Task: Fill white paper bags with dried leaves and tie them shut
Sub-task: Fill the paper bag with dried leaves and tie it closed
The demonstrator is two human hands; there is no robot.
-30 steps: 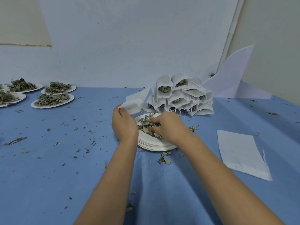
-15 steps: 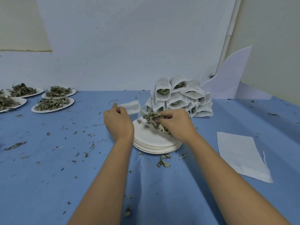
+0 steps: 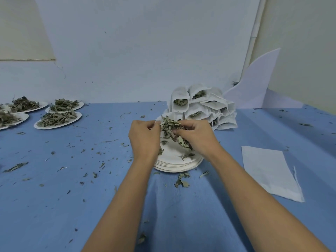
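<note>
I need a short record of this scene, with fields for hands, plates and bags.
left hand: pinches a small white paper bag
right hand: grips a clump of dried green leaves
below hands: stack of white paper plates
behind: pile of filled white bags, mouths open
right: flat empty white bag on blue table
far left: white plates heaped with leaves

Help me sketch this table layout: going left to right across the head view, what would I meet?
First plates of dried leaves, then left hand, right hand, flat white bag.
</note>
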